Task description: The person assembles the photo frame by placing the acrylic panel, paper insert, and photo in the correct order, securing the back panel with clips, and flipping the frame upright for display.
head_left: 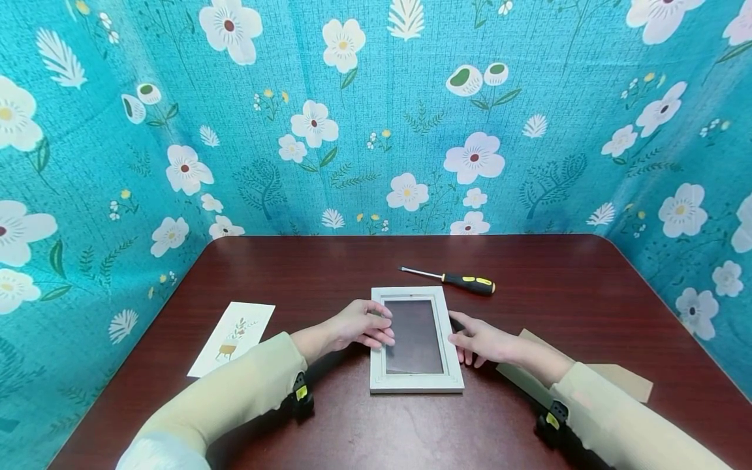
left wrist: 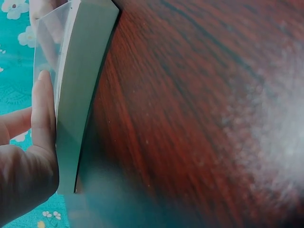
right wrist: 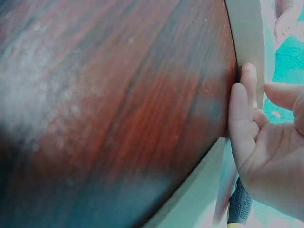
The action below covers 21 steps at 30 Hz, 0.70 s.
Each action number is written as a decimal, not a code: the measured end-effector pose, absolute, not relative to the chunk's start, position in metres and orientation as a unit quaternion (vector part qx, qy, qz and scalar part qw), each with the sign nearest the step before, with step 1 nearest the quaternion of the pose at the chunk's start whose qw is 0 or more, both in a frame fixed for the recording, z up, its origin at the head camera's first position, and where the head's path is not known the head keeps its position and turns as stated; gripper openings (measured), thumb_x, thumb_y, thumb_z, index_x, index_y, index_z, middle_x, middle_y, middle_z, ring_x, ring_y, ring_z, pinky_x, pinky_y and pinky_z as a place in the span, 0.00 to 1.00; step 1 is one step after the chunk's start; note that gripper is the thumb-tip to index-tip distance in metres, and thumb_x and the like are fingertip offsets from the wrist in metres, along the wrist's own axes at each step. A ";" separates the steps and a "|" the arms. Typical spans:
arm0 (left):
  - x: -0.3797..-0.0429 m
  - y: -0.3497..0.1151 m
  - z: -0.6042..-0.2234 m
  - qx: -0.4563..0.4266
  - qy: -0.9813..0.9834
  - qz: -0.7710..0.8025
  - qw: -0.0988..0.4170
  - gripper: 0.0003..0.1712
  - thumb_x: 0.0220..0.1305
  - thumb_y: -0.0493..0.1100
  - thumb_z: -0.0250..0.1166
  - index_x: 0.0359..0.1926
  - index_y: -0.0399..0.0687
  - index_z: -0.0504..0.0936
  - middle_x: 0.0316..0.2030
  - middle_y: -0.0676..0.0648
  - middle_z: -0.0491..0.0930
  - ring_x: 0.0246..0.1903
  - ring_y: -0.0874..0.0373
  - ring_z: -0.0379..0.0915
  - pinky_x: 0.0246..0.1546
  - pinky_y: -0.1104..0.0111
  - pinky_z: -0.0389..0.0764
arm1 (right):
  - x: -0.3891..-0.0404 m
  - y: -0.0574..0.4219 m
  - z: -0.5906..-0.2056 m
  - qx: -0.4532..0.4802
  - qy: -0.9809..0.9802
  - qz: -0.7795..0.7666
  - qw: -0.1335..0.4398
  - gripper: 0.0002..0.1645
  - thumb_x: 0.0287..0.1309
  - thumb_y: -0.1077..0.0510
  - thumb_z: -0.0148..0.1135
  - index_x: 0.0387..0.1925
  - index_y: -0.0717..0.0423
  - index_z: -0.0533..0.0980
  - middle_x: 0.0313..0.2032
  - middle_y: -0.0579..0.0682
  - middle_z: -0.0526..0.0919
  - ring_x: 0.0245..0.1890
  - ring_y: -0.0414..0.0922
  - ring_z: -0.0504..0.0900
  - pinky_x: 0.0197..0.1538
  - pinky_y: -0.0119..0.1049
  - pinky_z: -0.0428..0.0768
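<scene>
A white picture frame [head_left: 417, 386] lies on the table in front of me. A clear sheet [head_left: 413, 336] is at its opening, and in the left wrist view part of the clear sheet [left wrist: 52, 28] stands above the frame's edge. My left hand [head_left: 361, 324] reaches over the frame's left side and holds the sheet by its left edge; the exact finger contact is partly hidden. On the right, my right hand [head_left: 484, 338] rests against the frame's outer side. Its thumb is at the top edge and its fingers [right wrist: 240, 102] lie along the side.
Behind the frame lies a screwdriver [head_left: 470, 282] with a black and yellow handle. At the left is a white card [head_left: 249, 323] printed with a plant. A brown board [head_left: 625, 380] lies partly under my right forearm. A flowered teal curtain [head_left: 376, 117] hangs behind the table.
</scene>
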State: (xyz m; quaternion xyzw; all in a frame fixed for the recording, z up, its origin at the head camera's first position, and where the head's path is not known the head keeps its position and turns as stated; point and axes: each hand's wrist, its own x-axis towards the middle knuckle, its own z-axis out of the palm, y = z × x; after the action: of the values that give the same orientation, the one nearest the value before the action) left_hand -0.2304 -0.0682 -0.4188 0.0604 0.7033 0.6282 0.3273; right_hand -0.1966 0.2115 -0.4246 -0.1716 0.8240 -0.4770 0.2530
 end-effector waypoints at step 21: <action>-0.230 -0.067 -0.416 0.071 0.732 0.605 0.307 0.11 0.68 0.31 0.57 0.50 0.31 0.71 0.29 0.38 0.84 0.26 0.55 0.84 0.23 0.68 0.81 | -0.197 0.212 -0.428 -0.170 0.819 -0.485 0.254 0.37 0.71 0.62 0.49 0.71 0.72 0.43 0.21 0.51 0.76 0.19 0.44 0.72 0.21 0.37 0.72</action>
State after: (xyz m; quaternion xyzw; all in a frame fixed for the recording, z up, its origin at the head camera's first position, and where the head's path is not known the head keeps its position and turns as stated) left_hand -0.2298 -0.0667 -0.4159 0.0708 0.7317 0.6046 0.3066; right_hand -0.1972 0.2119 -0.4280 -0.1700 0.8193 -0.4852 0.2540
